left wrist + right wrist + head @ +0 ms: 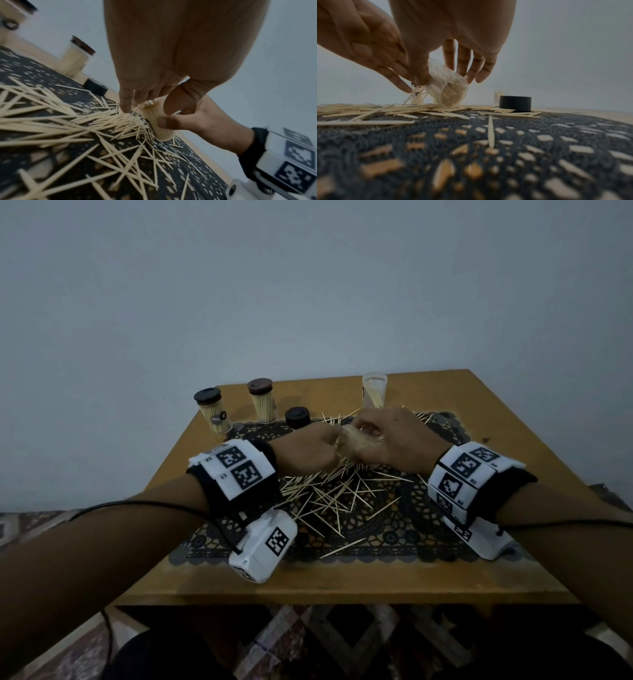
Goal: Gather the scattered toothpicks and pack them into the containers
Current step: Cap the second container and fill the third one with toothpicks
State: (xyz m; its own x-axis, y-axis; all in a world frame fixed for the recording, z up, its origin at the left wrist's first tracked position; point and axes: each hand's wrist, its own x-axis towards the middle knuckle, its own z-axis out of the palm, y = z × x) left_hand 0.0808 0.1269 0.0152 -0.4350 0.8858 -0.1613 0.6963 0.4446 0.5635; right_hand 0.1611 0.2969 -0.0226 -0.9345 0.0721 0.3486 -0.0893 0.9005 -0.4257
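Gripping a clear container (356, 445) packed with toothpicks, both hands meet over the middle of a wooden table (342, 580) in the head view. The left hand (308, 451) is curled at the container's 9 o'clock end; the right hand (394, 440) wraps it from 3 o'clock, so its long axis runs roughly left to right, tilted. Loose toothpicks (329, 498) fan out toward 6 o'clock across a black lace mat (411, 529). At 10 o'clock stand two filled, capped jars (213, 414), one bearing a small label too blurred to read; a black cap (298, 416) sits beside them, and an open container (374, 390) stands at 12 o'clock. White wrist units (239, 465) carry square black-and-white coded markers.

From the left wrist, the left hand (154, 75) pinches toothpick tips (150, 103) at the container's (158, 125) mouth, forefinger and thumb curled. The right hand (197, 121) clasps the body, thumb across it. The closed end points down to the mat (51, 159); scattered toothpicks (77, 121) spread toward 9 o'clock.

From the right wrist, the right hand's (453, 27) thumb and fingers grasp the container (450, 90), whose base faces the camera, tilted and touching the toothpick litter (385, 111). The left hand (359, 40) reaches in from 10 o'clock, fingers curled. The black cap (515, 103) rests at 3 o'clock on the mat (539, 148).
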